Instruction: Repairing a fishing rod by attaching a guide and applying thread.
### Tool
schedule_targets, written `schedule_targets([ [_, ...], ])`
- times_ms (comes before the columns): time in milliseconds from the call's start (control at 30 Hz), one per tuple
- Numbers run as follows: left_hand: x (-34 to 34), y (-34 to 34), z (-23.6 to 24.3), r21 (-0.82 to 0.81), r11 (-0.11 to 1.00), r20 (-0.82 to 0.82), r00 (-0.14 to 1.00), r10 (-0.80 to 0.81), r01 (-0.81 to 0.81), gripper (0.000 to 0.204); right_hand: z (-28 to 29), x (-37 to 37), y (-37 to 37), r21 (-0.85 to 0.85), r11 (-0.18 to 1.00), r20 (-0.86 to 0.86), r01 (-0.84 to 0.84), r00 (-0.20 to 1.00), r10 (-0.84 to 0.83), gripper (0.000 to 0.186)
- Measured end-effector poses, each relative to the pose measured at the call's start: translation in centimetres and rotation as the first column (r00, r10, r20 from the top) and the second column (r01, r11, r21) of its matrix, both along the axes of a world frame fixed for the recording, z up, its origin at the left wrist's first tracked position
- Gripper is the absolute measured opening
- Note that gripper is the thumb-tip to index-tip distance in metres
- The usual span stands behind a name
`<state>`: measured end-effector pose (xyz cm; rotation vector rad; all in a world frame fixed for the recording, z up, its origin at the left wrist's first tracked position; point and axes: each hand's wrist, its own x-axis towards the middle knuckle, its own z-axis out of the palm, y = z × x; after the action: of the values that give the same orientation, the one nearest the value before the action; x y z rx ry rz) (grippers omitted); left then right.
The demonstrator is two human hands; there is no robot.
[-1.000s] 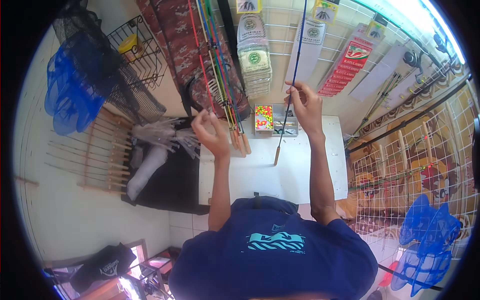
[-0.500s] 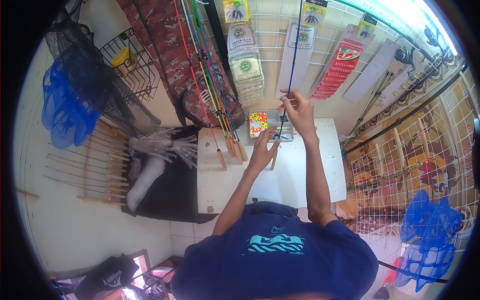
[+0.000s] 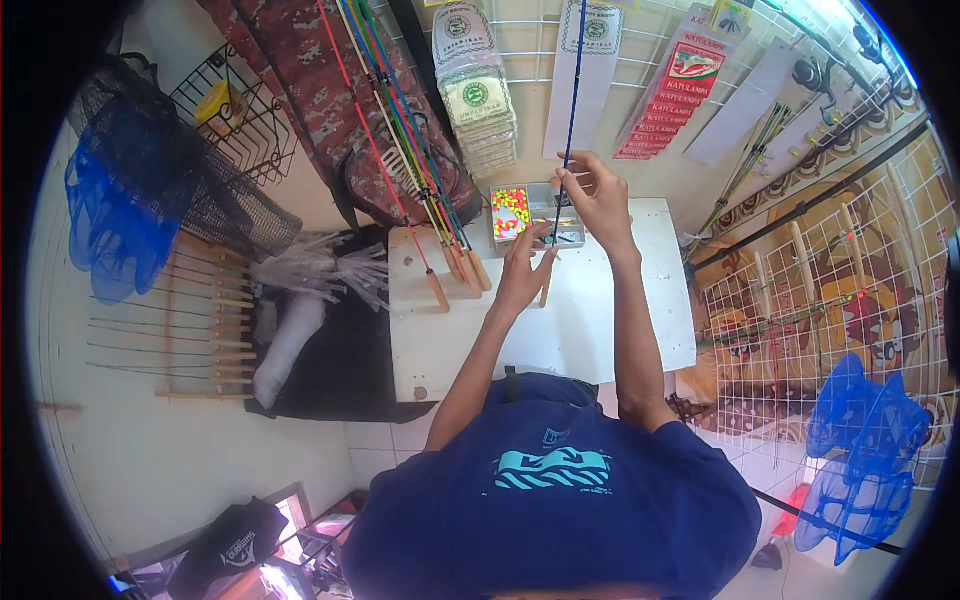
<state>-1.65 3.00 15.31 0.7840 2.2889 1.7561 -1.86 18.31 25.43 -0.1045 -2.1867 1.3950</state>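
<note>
A thin dark blue fishing rod (image 3: 572,110) stands nearly upright on the white table, its wooden handle (image 3: 544,293) at the bottom. Thumb and fingers of my right hand (image 3: 603,205) pinch its shaft well above the handle. Lower down, my left hand (image 3: 522,275) curls its fingers and thumb round the rod just above the handle. A small greenish round thing (image 3: 550,240) shows by the left fingertips; what it is I cannot make out. Just behind the hands lies a compartment box (image 3: 493,228) with red and yellow small pieces in one section.
Several fishing rods with wooden handles (image 3: 470,268) lean at the white table's (image 3: 440,355) left. Behind are a camouflage rod bag (image 3: 375,190) and hanging packets (image 3: 480,110). Blue nets (image 3: 115,230) hang left, others (image 3: 865,430) right, by a white wire grid (image 3: 780,360).
The whole view has shifted, so the table, box and wall goods sit higher in the picture. Both hands keep about the same places on the rod.
</note>
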Motion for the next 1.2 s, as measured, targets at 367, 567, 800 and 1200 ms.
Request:
schedule_targets([
  [367, 0.5, -0.4, -1.4, 0.027, 1.0, 0.004, 1.0, 0.01, -0.011, 0.044, -1.2, 1.4, 0.2, -0.013, 1.0, 0.033, 0.002, 0.999, -0.001, 0.027],
  [567, 0.9, -0.4, -2.1, 0.014, 1.0, 0.025, 1.0, -0.012, 0.011, 0.045, -1.5, 2.8, 0.3, -0.055, 0.998, 0.068, 0.036, 0.997, -0.032, 0.03],
  [800, 1.5, -0.6, -3.8, -0.085, 0.996, 0.053, 0.998, 0.036, -0.031, 0.056, -6.3, 5.0, 2.1, -0.248, 0.961, 0.168, 0.124, 0.982, -0.084, 0.036],
  [1200, 5.5, -2.7, -11.1, -0.581, 0.753, 0.42, 0.906, -0.048, 0.309, 0.089, -30.8, 14.0, 5.2, -0.058, 0.993, 0.775, 0.106, 0.632, -0.022, 0.052],
])
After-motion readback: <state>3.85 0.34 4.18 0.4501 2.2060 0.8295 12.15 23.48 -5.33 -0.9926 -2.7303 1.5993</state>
